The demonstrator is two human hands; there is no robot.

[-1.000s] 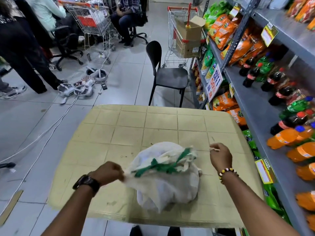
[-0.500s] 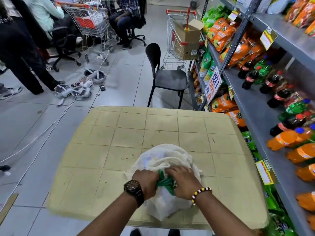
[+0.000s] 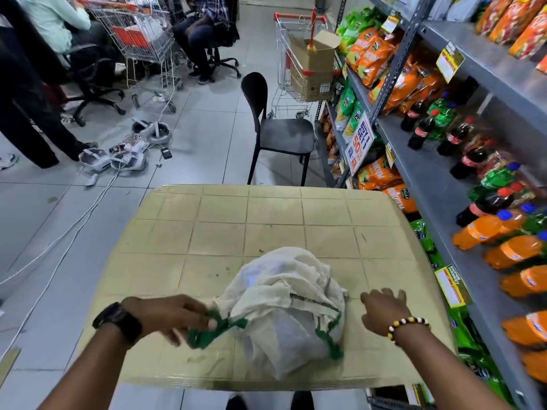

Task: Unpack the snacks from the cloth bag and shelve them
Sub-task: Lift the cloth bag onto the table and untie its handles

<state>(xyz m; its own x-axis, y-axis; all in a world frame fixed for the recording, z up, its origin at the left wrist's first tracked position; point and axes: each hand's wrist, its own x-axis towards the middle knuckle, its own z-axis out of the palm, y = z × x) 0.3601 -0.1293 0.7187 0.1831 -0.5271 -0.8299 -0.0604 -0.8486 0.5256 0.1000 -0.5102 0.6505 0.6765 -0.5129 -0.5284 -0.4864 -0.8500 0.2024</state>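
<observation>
Bag: white cloth bag with green drawstring trim (image 3: 284,309) lies bulging on the near half of the desk, between the two hands.
Desk: pale yellow desk with a square grid pattern (image 3: 266,220), a black chair (image 3: 275,128) behind its far edge.
Left hand (image 3: 168,316): grip closed, fingers pinching the green cord (image 3: 207,332) at the bag's left side.
Right hand (image 3: 381,310): grip loose and empty, fingers spread, just beside the bag's right edge; contact with the bag cannot be told.
Shelf: grey metal shelf (image 3: 429,179) to the right, carrying soda bottles and orange snack packets.
</observation>
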